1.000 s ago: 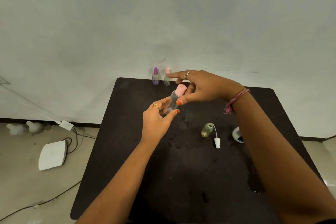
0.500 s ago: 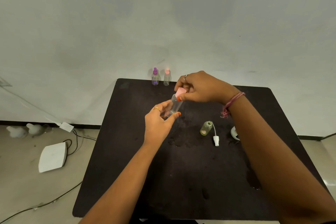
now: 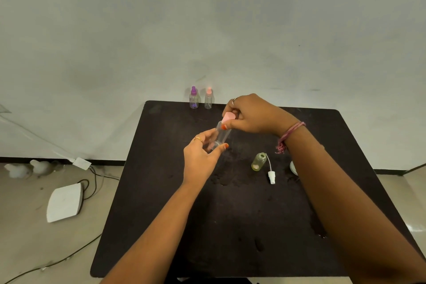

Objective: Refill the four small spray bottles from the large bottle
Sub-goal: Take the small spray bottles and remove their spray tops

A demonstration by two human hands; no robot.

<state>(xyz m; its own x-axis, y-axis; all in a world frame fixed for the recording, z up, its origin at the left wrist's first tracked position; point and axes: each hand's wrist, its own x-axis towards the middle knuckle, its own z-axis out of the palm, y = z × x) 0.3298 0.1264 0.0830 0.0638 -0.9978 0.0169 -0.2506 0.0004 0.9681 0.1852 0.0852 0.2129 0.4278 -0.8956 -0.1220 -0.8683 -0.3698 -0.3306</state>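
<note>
1. Held tilted in mid-air over the far middle of the black table [image 3: 161, 191]: a clear small spray bottle [image 3: 220, 134], base toward the person, pink cap [image 3: 229, 117] toward the wall.
2. Left hand [image 3: 202, 157] wrapped round the bottle's lower body, thumb and fingers curled on it; right hand [image 3: 250, 115] pinching the pink cap from above, fingers closed on it.
3. Judged to be the cap-turning step, either loosening or tightening; not possible to tell which, nor how much liquid sits inside.
4. Best done with the lower grip held steady, the twist coming from the upper fingers only, and the bottle brought more upright to avoid a spill at the neck.
5. Nearer the person and to the right of the held bottle: an uncapped yellowish small bottle [image 3: 258, 162] standing on the table, its white sprayer head with dip tube [image 3: 270, 172] lying just beside it.
6. Farther right, mostly hidden behind the right forearm: a white rounded object [image 3: 293, 167], possibly the large bottle; cannot say.
7. At the table's far edge, beyond the held bottle: a purple-capped spray bottle [image 3: 193, 98] and a pink-capped one [image 3: 209, 98], upright, side by side, very near the drop-off.
8. Broad open tabletop toward the person; damp-looking smears under the hands.
</note>
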